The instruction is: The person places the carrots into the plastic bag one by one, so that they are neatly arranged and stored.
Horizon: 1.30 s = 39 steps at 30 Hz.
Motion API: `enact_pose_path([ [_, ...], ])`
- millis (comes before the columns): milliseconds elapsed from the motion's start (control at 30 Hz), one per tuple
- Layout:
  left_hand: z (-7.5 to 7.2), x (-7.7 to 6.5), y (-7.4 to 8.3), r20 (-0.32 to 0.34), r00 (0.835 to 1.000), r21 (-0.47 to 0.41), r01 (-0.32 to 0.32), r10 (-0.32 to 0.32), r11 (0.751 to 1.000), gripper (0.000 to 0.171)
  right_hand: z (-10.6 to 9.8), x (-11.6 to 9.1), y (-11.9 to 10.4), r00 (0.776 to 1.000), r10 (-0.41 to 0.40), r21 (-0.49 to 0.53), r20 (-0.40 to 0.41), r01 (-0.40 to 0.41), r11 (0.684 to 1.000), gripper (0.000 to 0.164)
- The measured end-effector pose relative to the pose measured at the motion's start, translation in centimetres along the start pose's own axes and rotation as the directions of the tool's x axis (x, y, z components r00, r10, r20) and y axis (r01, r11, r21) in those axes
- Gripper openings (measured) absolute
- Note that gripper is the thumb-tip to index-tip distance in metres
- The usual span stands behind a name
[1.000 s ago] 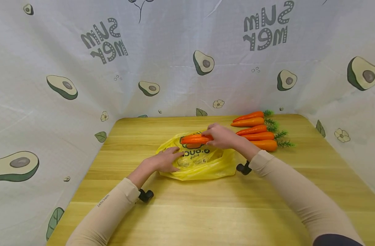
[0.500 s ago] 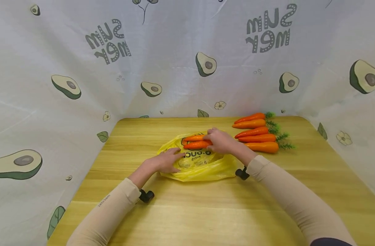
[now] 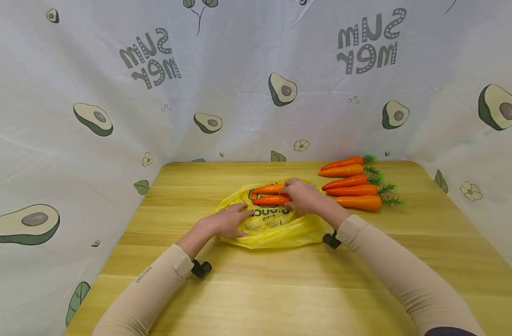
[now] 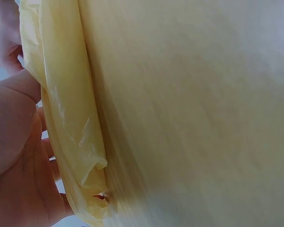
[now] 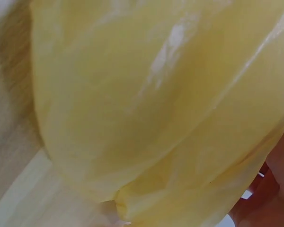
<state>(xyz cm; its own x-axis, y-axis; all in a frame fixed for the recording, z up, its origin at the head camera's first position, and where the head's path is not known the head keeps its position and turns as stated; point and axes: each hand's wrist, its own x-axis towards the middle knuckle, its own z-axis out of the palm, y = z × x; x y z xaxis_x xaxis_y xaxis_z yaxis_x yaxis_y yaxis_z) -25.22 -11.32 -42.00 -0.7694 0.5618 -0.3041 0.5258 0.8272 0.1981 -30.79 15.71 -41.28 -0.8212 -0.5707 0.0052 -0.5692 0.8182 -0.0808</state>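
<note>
head view: the yellow bag [image 3: 281, 239] lies nearer the bench's [image 3: 264, 298] back edge than its front, a front carrot [image 3: 270, 200] and a rear carrot [image 3: 267, 189] over its print; five more carrots [image 3: 358, 202] sit toward the back right corner. the right hand's [image 3: 304, 196] fingers seem to pinch the front carrot; it looks stiff, glossy, probably light and slippery, best held at the thick end. the left hand's [image 3: 229, 221] fingers are spread on the bag.

left wrist view: thin, soft film, likely to slide unless pressed.

right wrist view: film hides most fingers.
</note>
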Motion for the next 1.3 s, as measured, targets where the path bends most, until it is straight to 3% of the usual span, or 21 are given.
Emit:
enact_pose_path([
  [400, 0.1, 0.1, 0.0, -0.002, 1.0, 0.001, 0.007, -0.007, 1.0, 0.071, 0.3, 0.0, 0.1, 0.997, 0.015, 0.007, -0.072, -0.015, 1.0, 0.028],
  [767, 0.2, 0.0, 0.0, -0.006, 1.0, 0.003, 0.0, 0.0, 1.0, 0.071, 0.4, -0.3, 0.2, 0.995, 0.015, 0.007, -0.098, -0.015, 1.0, 0.034],
  [1300, 0.3, 0.0, 0.0, -0.008, 1.0, 0.017, -0.005, 0.006, 1.0, 0.071, -1.9, -2.3, 1.4, 0.989, 0.071, 0.145, -0.129, -0.052, 0.988, 0.032],
])
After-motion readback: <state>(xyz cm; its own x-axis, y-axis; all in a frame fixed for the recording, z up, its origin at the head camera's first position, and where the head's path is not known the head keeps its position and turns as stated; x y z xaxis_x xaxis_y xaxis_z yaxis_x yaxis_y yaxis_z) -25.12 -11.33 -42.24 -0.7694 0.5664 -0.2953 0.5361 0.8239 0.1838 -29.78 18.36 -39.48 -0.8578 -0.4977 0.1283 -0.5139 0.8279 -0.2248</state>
